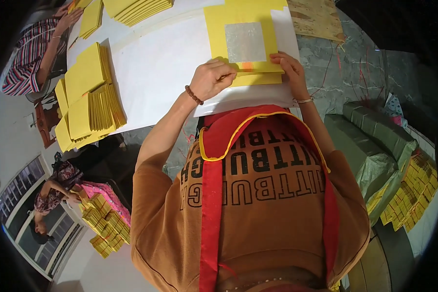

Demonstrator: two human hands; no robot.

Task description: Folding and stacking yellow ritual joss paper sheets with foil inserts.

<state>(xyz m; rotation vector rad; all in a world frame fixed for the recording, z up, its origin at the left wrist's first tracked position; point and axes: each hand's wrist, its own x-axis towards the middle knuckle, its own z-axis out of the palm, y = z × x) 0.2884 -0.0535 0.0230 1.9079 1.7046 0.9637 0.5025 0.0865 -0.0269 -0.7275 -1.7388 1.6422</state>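
A yellow paper sheet (218,38) with a silver foil square (245,43) and a small orange patch (247,65) lies on the white table in front of me. Its near edge is folded up into a narrow strip. My left hand (213,79) pinches the left end of this fold, fingers closed. At the right end, my right hand (291,71) has its bent fingers closed on the paper's edge. More yellow paper (258,79) shows just below the fold, and another yellow piece reaches past the sheet's far side.
Stacks of folded yellow paper (85,73) stand on the white table (151,73) at the left, with more (136,9) at the far side. One person in a striped shirt (34,53) works at far left; another sits lower left beside yellow bundles (104,221). Green-wrapped packages (360,151) stand right.
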